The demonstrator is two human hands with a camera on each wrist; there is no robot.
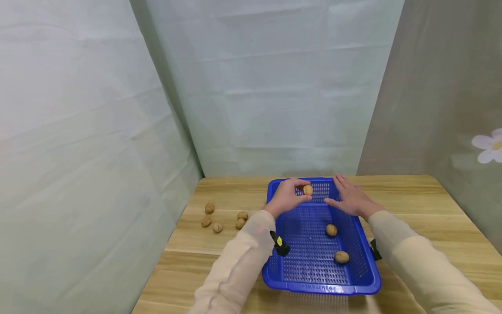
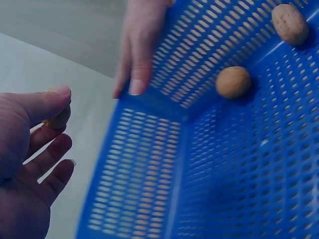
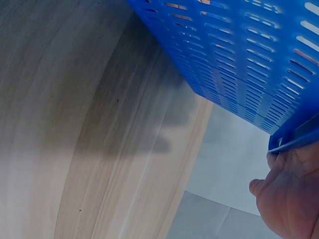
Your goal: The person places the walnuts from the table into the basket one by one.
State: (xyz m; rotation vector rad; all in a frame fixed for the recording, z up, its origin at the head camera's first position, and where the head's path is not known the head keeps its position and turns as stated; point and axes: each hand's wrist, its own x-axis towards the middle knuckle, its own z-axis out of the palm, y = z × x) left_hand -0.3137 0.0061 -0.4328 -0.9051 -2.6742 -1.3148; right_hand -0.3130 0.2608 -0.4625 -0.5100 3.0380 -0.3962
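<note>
A walnut (image 1: 308,190) is pinched between the thumb and fingers of my left hand (image 1: 287,197), above the far part of a blue plastic basket (image 1: 311,289). In the left wrist view, the thumb partly covers that walnut (image 2: 60,117), and the other fingers are loosely bent beneath it. My right hand (image 1: 353,199) rests on the basket's right rim near the far corner, its fingers extended and thumb spread inward. Inside, along the right side of the basket floor, lie two walnuts, one farther back (image 1: 331,230) and one nearer (image 1: 341,257).
Left of the basket, several loose walnuts lie on the wooden table (image 1: 184,266), among them one at the far left (image 1: 209,208) and a touching pair (image 1: 241,223) nearer the basket. Pale cloth (image 1: 282,96) hangs behind the table and along its left side.
</note>
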